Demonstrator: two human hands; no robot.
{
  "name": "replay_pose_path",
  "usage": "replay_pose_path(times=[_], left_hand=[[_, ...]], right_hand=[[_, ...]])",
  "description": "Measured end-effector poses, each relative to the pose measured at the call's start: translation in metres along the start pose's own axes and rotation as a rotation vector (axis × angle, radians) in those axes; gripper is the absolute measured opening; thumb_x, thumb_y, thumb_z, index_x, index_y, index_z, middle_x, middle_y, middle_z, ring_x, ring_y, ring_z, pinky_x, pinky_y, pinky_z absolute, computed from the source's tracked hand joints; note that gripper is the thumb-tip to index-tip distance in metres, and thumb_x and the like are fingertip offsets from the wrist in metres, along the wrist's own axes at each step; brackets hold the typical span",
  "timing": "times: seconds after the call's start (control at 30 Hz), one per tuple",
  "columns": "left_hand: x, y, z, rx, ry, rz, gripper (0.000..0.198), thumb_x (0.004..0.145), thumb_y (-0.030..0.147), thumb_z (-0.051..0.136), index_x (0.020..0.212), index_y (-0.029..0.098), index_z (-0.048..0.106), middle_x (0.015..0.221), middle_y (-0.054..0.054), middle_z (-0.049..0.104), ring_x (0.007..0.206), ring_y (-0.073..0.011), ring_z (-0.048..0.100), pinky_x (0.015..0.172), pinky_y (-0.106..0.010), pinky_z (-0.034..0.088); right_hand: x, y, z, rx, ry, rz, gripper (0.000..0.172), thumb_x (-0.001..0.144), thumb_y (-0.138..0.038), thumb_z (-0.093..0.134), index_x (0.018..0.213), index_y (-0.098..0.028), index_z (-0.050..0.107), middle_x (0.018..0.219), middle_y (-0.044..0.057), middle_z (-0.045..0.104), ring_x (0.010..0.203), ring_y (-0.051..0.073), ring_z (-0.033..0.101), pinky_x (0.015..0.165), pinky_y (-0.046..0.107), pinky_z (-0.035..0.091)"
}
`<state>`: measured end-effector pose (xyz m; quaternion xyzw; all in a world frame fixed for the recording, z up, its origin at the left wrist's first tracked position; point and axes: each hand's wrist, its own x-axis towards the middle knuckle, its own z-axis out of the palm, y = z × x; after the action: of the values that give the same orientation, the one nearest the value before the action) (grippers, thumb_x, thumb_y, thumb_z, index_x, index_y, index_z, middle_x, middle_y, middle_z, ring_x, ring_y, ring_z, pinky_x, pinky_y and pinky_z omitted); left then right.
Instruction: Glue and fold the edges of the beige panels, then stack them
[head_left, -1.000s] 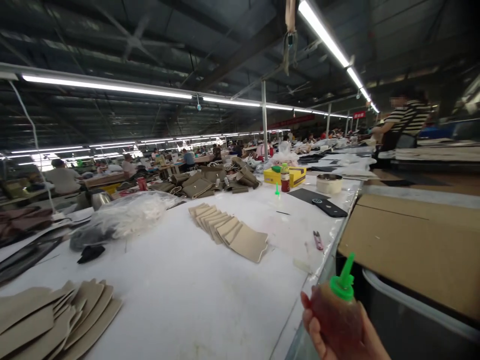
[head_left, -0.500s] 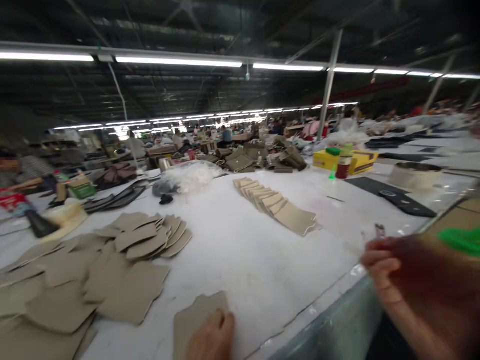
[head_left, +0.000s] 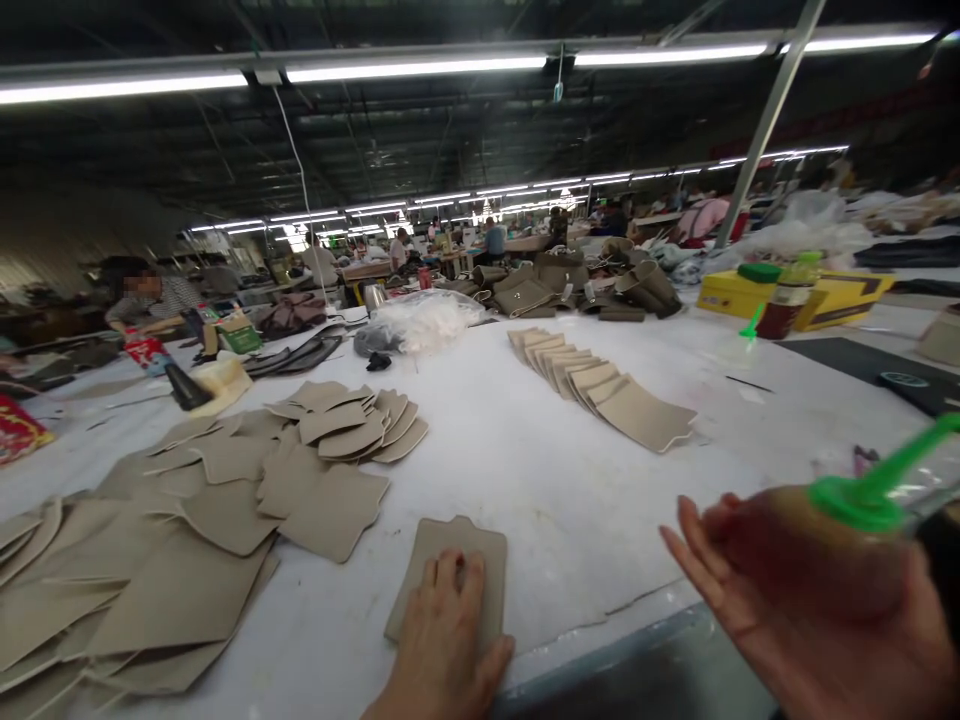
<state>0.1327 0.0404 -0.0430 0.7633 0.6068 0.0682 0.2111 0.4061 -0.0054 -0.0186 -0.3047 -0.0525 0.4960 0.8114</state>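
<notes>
My left hand (head_left: 448, 630) lies on a single taupe leather-like panel (head_left: 461, 530) with a small tab on its far edge. The fingers rest outstretched on its surface, pressing it against the table. At right, my right hand (head_left: 825, 640) holds a squeeze bottle (head_left: 787, 550) of dark red-brown liquid. Its green nozzle cap (head_left: 862, 500) points up and to the right; bottle and hand are somewhat blurred. A loose heap of similar panels (head_left: 202, 560) spreads left of my left hand. Beyond it, more panels form an overlapping row (head_left: 600, 385).
Clear plastic wrap (head_left: 427, 322) and dark olive pieces (head_left: 555, 285) lie at the back. A yellow box (head_left: 847, 300), a second bottle (head_left: 784, 300) and a black sheet (head_left: 862, 365) are at right. The white table's (head_left: 570, 560) near edge runs below. Another person (head_left: 150, 300) works at far left.
The view has swung, shifting the table contents rightward. My left hand has gone from gripping the panel's side to lying flatter on it. The bottle in my right hand now shows its whole nozzle cap.
</notes>
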Motion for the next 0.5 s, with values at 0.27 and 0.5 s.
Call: replay_pose_path(times=[0.27,0.5], left_hand=[[-0.007,-0.034,-0.039,0.022,-0.142,0.11,0.062,0.067,0.022,0.069,0.127,0.032,0.056,0.14,-0.005,0.045,0.128,-0.0262,0.036,0.108,-0.037,0.029],[0.004,-0.019,-0.027,0.234,-0.018,-0.053,0.037,0.086,0.043,0.053,0.116,0.022,0.059,0.11,-0.009,0.054,0.097,-0.0235,0.055,0.085,-0.033,0.044]], right_hand=[[-0.002,0.021,0.018,0.093,0.235,0.271,0.037,0.08,-0.056,0.063,0.094,-0.024,0.075,0.099,0.01,0.072,0.097,0.033,0.066,0.079,0.047,0.059],[0.006,0.025,0.015,-0.042,0.184,0.125,0.028,0.078,-0.044,0.07,0.099,-0.025,0.073,0.115,0.007,0.067,0.097,0.028,0.065,0.075,0.038,0.061]])
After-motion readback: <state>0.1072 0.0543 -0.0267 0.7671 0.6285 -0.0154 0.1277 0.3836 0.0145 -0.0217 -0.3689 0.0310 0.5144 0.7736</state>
